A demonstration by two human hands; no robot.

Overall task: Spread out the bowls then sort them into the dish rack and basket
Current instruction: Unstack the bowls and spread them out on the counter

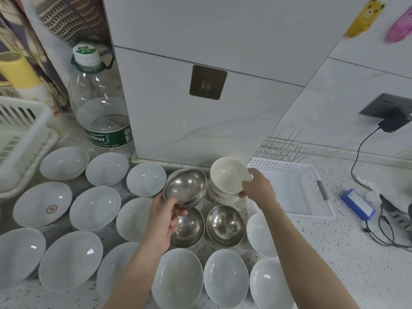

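At frame centre, a tilted steel bowl (186, 188) is pinched at its rim by the left hand (163, 221), grip clamped on it. Just right, a cream bowl (228, 175) is held by the right hand (258, 190) above a stack (223, 197). White bowls (94, 207) are spread over the table (334, 253). A basket (294, 188) lies at right, a dish rack (20, 134) at left.
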